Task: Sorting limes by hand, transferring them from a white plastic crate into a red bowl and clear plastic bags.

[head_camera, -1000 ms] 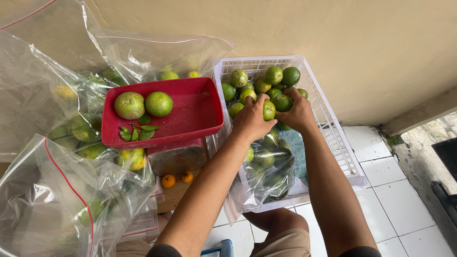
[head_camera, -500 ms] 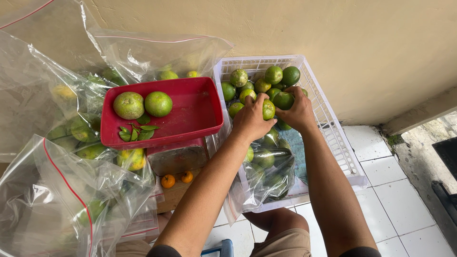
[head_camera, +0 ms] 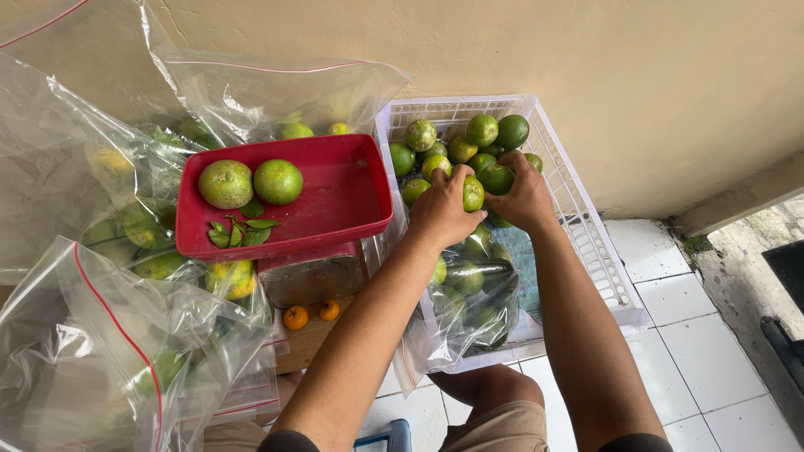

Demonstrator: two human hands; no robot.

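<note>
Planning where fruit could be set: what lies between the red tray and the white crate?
In the head view, only the wall of a clear plastic bag separates red tray from white crate.

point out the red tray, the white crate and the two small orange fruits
red tray [head_camera: 347, 188], head view, on its bare inner floor
white crate [head_camera: 586, 234], head view, on its right side wall
small orange fruits [head_camera: 295, 317], head view, on the left one of the pair

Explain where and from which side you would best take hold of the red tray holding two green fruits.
Probably grip the red tray by its raised rim on the two short ends, fingers curling under from left and right. It sits level, and the fruits crowd one end, so two-sided support keeps them from rolling.
</note>
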